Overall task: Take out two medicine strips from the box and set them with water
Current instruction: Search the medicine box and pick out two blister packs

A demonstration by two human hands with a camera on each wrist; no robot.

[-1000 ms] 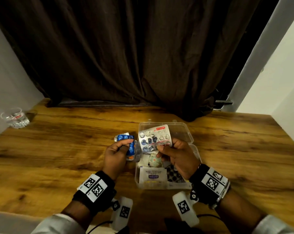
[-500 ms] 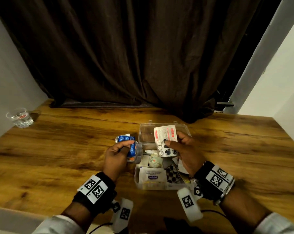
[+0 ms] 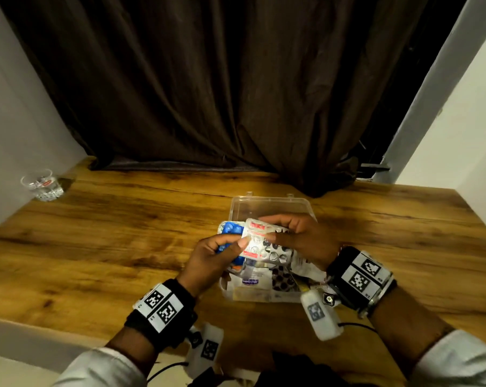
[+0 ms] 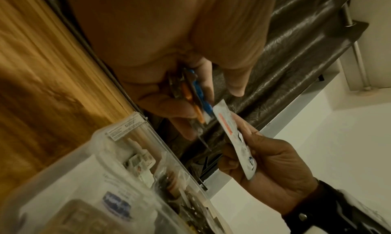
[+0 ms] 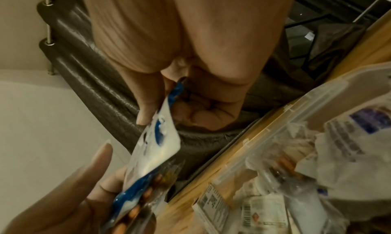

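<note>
Over the open clear medicine box (image 3: pixel 269 203), my left hand (image 3: pixel 230 244) grips a blue strip (image 3: pixel 230 228) stacked with an orange-pill strip (image 4: pixel 187 93). My right hand (image 3: pixel 275 231) pinches a silver-white strip with red print (image 3: pixel 257 241) and holds its left end against that stack. The left thumb (image 5: pixel 104 154) stands raised just off the white strip (image 5: pixel 160 137). A glass of water (image 3: pixel 42 185) stands at the far left edge of the wooden table, well away from both hands.
The box (image 4: pixel 118 170) holds several more strips, packets and a small bottle. Its lid lies open toward the dark curtain (image 3: pixel 208 93). White walls close in the table (image 3: pixel 96 241) on the left and right.
My right hand has carried the white strip left from above the box to the strips in my left hand. The left hand has risen slightly toward it.
</note>
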